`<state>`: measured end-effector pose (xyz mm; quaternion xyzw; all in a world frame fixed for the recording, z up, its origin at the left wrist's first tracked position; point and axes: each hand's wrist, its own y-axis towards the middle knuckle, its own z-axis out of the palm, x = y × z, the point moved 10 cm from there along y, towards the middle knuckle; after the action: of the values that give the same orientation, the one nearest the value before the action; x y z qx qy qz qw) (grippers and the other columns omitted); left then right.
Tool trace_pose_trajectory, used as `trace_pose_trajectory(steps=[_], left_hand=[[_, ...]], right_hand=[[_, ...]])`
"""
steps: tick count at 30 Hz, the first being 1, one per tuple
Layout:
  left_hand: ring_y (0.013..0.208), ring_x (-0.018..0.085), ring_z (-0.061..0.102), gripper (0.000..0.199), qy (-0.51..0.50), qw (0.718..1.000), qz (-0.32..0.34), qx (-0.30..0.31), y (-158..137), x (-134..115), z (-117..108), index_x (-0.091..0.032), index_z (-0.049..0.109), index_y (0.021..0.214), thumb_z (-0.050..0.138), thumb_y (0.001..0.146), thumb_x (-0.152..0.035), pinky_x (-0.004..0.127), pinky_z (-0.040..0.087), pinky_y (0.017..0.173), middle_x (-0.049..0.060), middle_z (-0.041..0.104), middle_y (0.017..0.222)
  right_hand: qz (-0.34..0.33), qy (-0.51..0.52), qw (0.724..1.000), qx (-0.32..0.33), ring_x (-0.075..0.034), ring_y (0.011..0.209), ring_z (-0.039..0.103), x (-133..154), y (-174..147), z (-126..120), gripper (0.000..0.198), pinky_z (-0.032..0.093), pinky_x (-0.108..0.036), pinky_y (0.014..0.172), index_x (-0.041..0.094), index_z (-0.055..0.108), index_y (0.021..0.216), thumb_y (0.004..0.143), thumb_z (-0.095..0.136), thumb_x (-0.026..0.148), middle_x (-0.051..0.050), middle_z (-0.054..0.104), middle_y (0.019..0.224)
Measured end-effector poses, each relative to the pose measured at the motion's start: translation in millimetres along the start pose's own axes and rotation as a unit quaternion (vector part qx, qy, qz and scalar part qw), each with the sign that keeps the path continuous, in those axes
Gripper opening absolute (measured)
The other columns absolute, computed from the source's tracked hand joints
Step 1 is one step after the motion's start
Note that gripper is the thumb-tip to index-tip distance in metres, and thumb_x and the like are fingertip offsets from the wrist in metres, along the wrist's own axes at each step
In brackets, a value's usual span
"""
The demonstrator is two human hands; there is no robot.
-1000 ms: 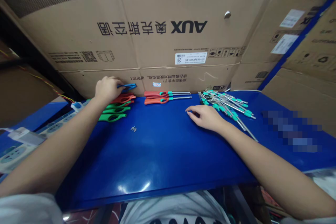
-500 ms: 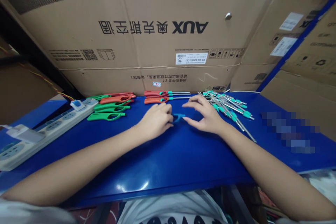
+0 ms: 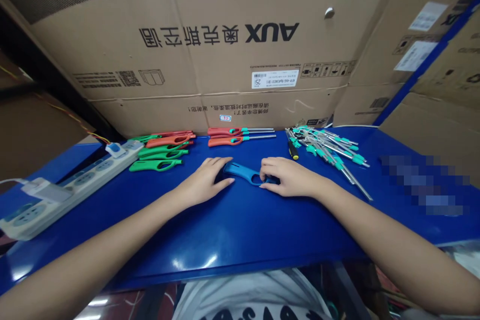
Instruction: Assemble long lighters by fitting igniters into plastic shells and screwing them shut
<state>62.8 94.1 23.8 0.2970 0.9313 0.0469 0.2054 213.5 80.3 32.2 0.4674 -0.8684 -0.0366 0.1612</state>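
Note:
A blue lighter handle [image 3: 243,172] with a finger loop lies between my hands, slanting down to the right. My right hand [image 3: 287,176] pinches its loop end, thumb and fingers curled round it. At the other end is my left hand [image 3: 206,180], thumb and fingers apart; its fingertips are close to the handle, and whether they touch it I cannot tell. Behind my hands lie a red lighter [image 3: 225,131] and an orange lighter [image 3: 226,141] with metal tubes. To the right is a heap of metal lighter tubes [image 3: 330,147] with teal parts.
Several green and orange-red handles [image 3: 155,165] lie at the left, beside a white power strip [image 3: 82,185] with plugs. A black and yellow screwdriver [image 3: 293,151] lies by the tubes. Cardboard [image 3: 221,70] walls the back of the blue table [image 3: 225,230]. A pixelated patch covers the right.
The blue handle has passed from my left hand's grip to my right hand's. My left hand has opened and shifted left; my right hand has closed and lowered, uncovering the screwdriver.

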Motion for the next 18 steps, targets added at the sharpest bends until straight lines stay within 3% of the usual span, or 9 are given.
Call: trace_pose_trajectory(steps=[5,9,13,18], left_hand=[[0.124,0.030,0.055,0.050,-0.021,1.000,0.003,-0.023,-7.3,8.4,5.5,-0.018,0.051,0.141,0.059,0.095,-0.037,0.050,0.045,0.109,0.014,0.060,0.133],[0.134,0.029,0.050,0.053,-0.033,0.999,0.020,-0.029,-7.0,2.7,10.3,-0.021,0.045,0.146,0.057,0.097,-0.036,0.050,0.042,0.114,0.013,0.055,0.144],[0.130,0.028,0.052,0.050,-0.030,0.999,0.017,-0.039,-7.9,4.5,10.6,-0.019,0.044,0.147,0.052,0.100,-0.034,0.049,0.044,0.111,0.013,0.059,0.139],[0.111,0.027,0.060,0.050,-0.027,0.998,0.003,-0.060,-8.5,4.8,4.3,-0.017,0.048,0.144,0.058,0.097,-0.031,0.047,0.050,0.101,0.011,0.067,0.117]], right_hand=[[0.018,0.019,0.999,0.024,-0.018,0.083,0.060,-2.9,-3.0,2.3,0.008,0.044,-0.028,0.074,0.019,0.062,0.097,0.093,0.063,0.026,-0.004,0.063,0.096],[0.036,0.005,0.999,0.027,-0.017,0.079,0.059,-8.7,-4.6,3.7,0.009,0.042,-0.027,0.070,0.020,0.059,0.093,0.097,0.056,0.028,-0.003,0.063,0.091],[0.099,-0.025,0.993,-0.053,-0.018,0.081,0.061,-25.0,-6.1,-13.4,0.014,0.043,-0.028,0.070,0.020,0.057,0.097,0.102,0.046,0.027,-0.006,0.064,0.098],[0.150,-0.040,0.978,-0.140,-0.022,0.088,0.062,-42.8,-12.9,-33.8,0.016,0.045,-0.031,0.076,0.019,0.058,0.094,0.100,0.045,0.025,-0.008,0.065,0.097]])
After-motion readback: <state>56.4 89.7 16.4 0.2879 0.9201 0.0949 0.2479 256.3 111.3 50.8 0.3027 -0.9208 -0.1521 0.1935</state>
